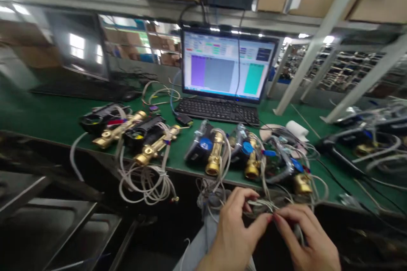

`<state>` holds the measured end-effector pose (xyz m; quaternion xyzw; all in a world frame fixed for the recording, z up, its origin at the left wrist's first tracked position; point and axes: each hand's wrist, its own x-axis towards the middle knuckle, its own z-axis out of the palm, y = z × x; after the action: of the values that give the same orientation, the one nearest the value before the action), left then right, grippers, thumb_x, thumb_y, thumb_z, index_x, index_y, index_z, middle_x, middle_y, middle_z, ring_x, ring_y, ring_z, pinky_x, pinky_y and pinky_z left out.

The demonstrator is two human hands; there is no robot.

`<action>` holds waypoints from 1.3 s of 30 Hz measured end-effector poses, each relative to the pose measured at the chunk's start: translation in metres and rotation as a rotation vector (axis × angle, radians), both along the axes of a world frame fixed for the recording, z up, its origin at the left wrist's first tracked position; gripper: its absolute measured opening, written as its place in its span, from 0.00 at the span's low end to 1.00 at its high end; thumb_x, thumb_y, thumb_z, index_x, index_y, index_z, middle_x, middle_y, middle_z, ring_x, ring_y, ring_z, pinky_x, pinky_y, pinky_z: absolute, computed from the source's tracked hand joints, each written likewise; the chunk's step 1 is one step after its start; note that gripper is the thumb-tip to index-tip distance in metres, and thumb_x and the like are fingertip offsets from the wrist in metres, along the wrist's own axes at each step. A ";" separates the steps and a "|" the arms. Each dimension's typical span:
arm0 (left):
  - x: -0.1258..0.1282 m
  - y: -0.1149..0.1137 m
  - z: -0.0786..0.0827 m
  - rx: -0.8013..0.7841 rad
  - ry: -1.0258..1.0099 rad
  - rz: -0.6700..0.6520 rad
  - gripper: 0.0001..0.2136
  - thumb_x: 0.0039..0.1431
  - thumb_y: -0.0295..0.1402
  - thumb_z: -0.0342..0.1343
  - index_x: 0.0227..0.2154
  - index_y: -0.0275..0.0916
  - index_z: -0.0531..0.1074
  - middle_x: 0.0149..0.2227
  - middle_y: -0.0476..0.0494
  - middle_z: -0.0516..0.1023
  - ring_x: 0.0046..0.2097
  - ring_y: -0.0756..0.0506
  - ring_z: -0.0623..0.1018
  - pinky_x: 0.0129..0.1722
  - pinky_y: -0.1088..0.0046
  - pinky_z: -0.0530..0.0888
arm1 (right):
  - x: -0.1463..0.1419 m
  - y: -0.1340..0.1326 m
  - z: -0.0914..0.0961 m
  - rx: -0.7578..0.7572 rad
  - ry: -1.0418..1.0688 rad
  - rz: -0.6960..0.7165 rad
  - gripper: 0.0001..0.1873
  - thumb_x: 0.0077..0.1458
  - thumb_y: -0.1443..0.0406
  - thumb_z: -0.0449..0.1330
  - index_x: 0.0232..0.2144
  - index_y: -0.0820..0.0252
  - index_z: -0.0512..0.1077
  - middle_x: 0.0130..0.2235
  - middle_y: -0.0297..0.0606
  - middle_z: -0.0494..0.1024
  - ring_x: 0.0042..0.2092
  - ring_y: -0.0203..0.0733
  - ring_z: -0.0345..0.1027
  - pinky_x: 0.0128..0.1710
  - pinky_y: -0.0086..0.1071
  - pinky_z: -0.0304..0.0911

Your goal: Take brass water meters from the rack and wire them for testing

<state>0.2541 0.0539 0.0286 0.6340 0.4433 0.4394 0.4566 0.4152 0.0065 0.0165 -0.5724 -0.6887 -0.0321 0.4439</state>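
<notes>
Grey cables (262, 204) run between my two hands just off the bench's front edge. My left hand (237, 224) curls around the bundle, its thumb pointing toward the other hand. Close beside it, my right hand (307, 230) pinches the cables with thumb and forefinger, the tips nearly meeting the left thumb. Above the hands lie meters with brass bodies: one brass fitting (252, 165) with a blue-capped dark unit, and another brass fitting (302, 184) to the right. A third brass body (215, 154) lies left of them, with cables hanging over the edge.
Two more brass meters (155, 148) with coiled cable (146, 186) lie to the left. Behind stand a lit monitor (225, 63), a keyboard (219, 110) and a dark monitor (78, 46). A black handheld device (341, 156) and more cabled units occupy the green bench's right side.
</notes>
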 end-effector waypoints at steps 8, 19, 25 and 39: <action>0.016 -0.001 -0.005 0.000 0.030 -0.101 0.07 0.55 0.33 0.57 0.37 0.41 0.69 0.33 0.49 0.71 0.33 0.47 0.70 0.36 0.71 0.67 | -0.004 -0.003 0.010 -0.062 0.087 -0.100 0.03 0.57 0.68 0.56 0.32 0.57 0.69 0.31 0.35 0.72 0.34 0.34 0.69 0.33 0.27 0.66; 0.028 0.004 -0.010 -0.162 -0.050 -0.159 0.08 0.51 0.36 0.59 0.24 0.38 0.71 0.26 0.51 0.66 0.26 0.51 0.63 0.26 0.76 0.61 | -0.002 -0.007 0.012 -0.075 0.110 -0.097 0.04 0.57 0.69 0.55 0.31 0.58 0.70 0.31 0.35 0.71 0.34 0.34 0.68 0.33 0.28 0.66; 0.028 0.005 -0.007 -0.122 -0.034 -0.182 0.05 0.54 0.35 0.57 0.27 0.39 0.73 0.29 0.50 0.69 0.27 0.50 0.65 0.27 0.76 0.63 | 0.000 -0.009 0.013 -0.097 0.129 -0.091 0.04 0.57 0.69 0.55 0.31 0.58 0.69 0.31 0.35 0.71 0.34 0.34 0.67 0.33 0.28 0.66; 0.026 0.000 -0.004 -0.085 0.026 -0.257 0.05 0.57 0.31 0.51 0.33 0.39 0.72 0.33 0.49 0.69 0.30 0.50 0.66 0.31 0.75 0.65 | 0.004 -0.012 0.016 -0.142 0.190 -0.090 0.04 0.57 0.68 0.55 0.31 0.58 0.69 0.31 0.34 0.70 0.34 0.33 0.66 0.33 0.27 0.65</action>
<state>0.2803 0.0538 0.0243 0.6711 0.3826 0.3499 0.5299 0.4191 -0.0056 0.0326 -0.6333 -0.6177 0.0509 0.4635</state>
